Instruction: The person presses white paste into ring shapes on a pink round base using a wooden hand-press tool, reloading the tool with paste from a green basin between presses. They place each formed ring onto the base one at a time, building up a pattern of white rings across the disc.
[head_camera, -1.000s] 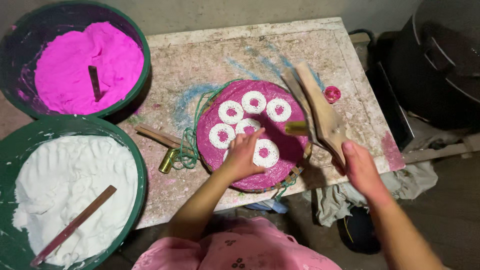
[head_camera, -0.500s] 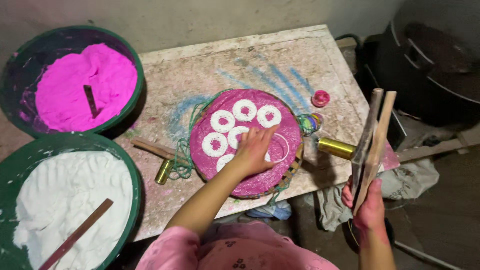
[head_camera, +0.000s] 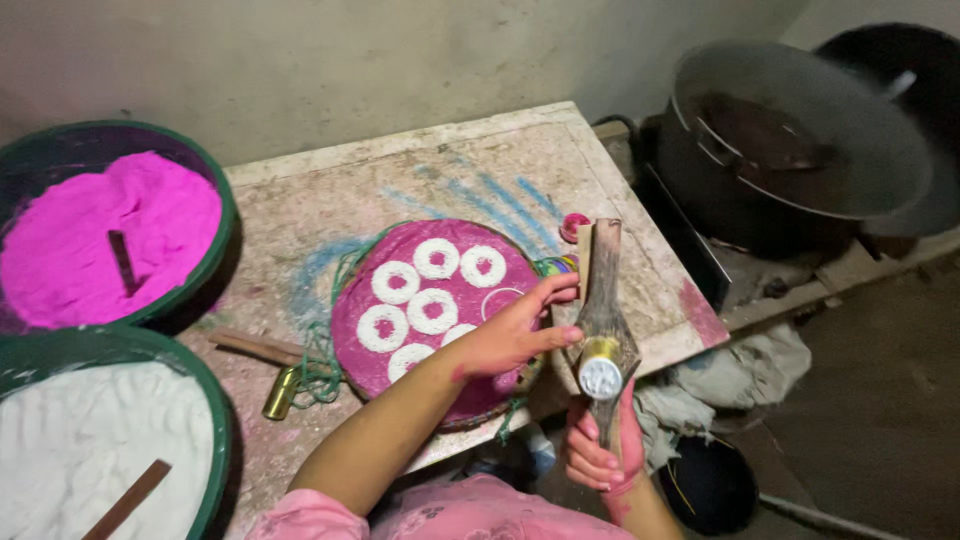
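Two powder tubs (head_camera: 215, 200) flank a stained stone table (head_camera: 330, 190) (grey wall behind).

The wooden tongs (head_camera: 601, 300) stand upright just off the table's front edge, two pale slats pinched around a brass ring mould (head_camera: 601, 372) packed with white powder, its round face turned up to the camera. Beside it the pink disc (head_camera: 440, 310) lies flat on the table, carrying white powder rings (head_camera: 432, 310).

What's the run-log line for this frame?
right hand: grips wooden tongs | tongs: clamp brass mould | left hand: touches tongs, over pink disc
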